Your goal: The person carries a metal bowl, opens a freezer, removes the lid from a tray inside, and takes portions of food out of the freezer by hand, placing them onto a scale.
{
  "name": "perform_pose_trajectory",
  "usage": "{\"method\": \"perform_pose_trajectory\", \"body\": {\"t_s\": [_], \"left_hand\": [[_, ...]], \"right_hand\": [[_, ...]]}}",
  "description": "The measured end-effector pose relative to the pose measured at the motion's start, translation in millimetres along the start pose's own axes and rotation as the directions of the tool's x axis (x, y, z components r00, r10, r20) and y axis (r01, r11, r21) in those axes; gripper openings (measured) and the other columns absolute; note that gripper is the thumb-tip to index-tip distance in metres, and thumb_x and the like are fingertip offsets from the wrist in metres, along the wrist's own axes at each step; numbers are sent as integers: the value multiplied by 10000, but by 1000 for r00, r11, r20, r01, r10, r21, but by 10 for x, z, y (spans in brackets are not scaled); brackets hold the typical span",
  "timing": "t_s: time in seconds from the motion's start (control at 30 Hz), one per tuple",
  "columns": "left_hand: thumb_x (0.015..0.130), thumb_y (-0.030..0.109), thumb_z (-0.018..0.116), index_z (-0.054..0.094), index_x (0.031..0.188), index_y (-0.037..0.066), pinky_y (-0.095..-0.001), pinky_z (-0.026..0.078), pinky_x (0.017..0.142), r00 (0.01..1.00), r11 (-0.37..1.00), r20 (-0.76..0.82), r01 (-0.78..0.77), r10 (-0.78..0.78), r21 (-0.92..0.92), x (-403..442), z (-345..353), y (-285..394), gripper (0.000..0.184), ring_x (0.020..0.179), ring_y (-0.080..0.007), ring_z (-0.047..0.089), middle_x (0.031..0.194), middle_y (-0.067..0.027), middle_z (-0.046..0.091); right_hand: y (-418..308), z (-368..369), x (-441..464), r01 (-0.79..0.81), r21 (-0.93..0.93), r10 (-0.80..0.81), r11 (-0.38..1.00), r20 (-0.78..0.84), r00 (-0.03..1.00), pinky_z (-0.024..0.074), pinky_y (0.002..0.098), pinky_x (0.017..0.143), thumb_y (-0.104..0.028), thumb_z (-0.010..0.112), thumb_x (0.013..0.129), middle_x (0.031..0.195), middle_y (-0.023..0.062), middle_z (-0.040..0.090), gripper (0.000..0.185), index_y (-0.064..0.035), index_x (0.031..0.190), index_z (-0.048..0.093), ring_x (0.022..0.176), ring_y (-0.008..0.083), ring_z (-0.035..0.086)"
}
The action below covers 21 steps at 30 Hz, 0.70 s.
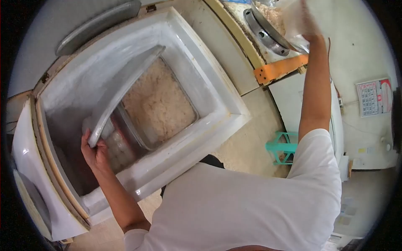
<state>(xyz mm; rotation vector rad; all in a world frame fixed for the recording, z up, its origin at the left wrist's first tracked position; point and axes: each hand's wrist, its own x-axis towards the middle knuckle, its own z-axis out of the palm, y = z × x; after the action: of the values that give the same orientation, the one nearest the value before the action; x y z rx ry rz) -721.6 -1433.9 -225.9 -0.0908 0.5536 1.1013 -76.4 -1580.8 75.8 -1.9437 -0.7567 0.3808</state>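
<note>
My left hand [96, 155] is closed on the lower corner of a translucent lid [125, 90], which stands tilted inside the open chest freezer. Beside the lid, a metal tray [144, 144] is filled with a pale pinkish-brown, crumbly food [159, 104] that looks like shredded or minced meat. Close to my left hand are frosty clear packages [119, 146]. My right hand [307, 23] is stretched out at the upper right, smeared by motion, beside a whitish translucent sheet or bag [293, 16]. Under it is a metal pan [268, 35] with similar crumbly food.
Frosted walls and a broad white rim [197, 140] surround the freezer opening. An open freezer lid [35, 167] stands at the left. A teal plastic stool [281, 147] stands on the floor, with an orange strip [280, 70] on the counter edge above. A calendar [374, 97] hangs on the wall.
</note>
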Motion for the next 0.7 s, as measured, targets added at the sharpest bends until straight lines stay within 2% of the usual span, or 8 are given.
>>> {"method": "perform_pose_trajectory", "body": {"t_s": [0.03, 0.07, 0.1, 0.17, 0.2, 0.33, 0.53, 0.7], "left_hand": [[850, 11, 549, 488, 862, -25, -245, 542, 498, 998, 999, 61, 32, -31, -22, 20, -41, 20, 72, 628, -203, 620, 799, -141, 590], [853, -7, 539, 478, 841, -18, -252, 552, 527, 987, 997, 144, 61, -69, 57, -38, 27, 13, 63, 616, -191, 601, 763, -131, 570], [853, -7, 539, 478, 841, -18, -252, 552, 527, 989, 997, 132, 60, -66, 53, -62, 33, 5, 63, 616, -191, 601, 763, -131, 570], [849, -14, 543, 482, 862, -39, -262, 558, 514, 999, 999, 44, 25, -24, -32, -75, 68, -18, 67, 625, -206, 616, 775, -150, 580], [846, -15, 551, 489, 888, -56, -273, 568, 520, 947, 952, -158, -255, 281, 167, -241, 435, -283, 86, 644, -218, 628, 791, -167, 587], [842, -20, 553, 479, 892, -54, -282, 593, 611, 981, 977, 13, -196, 195, 89, -99, 72, -102, 96, 737, -228, 647, 794, -156, 587], [829, -37, 549, 468, 904, -25, -261, 574, 529, 995, 992, -68, -80, 74, -98, -94, 139, -125, 111, 646, -213, 629, 801, -124, 584], [804, -43, 568, 477, 927, -17, -294, 582, 567, 996, 1000, 84, -6, 8, -20, -79, 91, -125, 155, 729, -223, 632, 852, -118, 586]], "right_hand": [[-198, 96, -162, 222, -696, -360, 683, -57, 931, 359, 437, 948, -421, 403, 936, 983, 59, 571, 415, -71, 1124, 524, 934, 230, 529], [-404, 235, -361, 171, -984, -625, -55, 168, 763, 335, 484, 976, -332, 418, 938, 917, 52, 547, 297, -77, 1043, 528, 881, 225, 528], [-433, 191, -409, 156, -986, -745, -61, 149, 650, 325, 478, 983, -333, 415, 939, 944, 51, 526, 296, -80, 1062, 508, 904, 225, 509], [-379, 152, -463, 413, -845, -780, 340, -9, 626, 304, 465, 997, -335, 410, 941, 999, 50, 484, 301, -87, 1100, 469, 951, 224, 471], [-371, 189, -551, 513, -734, -787, 445, -47, 615, 294, 459, 1004, -336, 408, 943, 1026, 50, 463, 306, -90, 1119, 449, 974, 223, 452], [-261, 800, -1150, 726, -300, -729, 619, 124, 673, 253, 434, 1032, -340, 398, 947, 1136, 48, 379, 344, -103, 1195, 369, 1067, 221, 376], [577, 2566, -1757, 436, 1, -190, 900, 901, 391, 191, 396, 1075, -346, 382, 954, 1301, 44, 254, 440, -122, 1308, 250, 1207, 219, 263], [1634, 4216, -1611, 296, -264, 247, 918, 964, 95, 140, 364, 1111, -351, 370, 959, 1439, 42, 149, 538, -138, 1403, 151, 1323, 216, 168]]}}
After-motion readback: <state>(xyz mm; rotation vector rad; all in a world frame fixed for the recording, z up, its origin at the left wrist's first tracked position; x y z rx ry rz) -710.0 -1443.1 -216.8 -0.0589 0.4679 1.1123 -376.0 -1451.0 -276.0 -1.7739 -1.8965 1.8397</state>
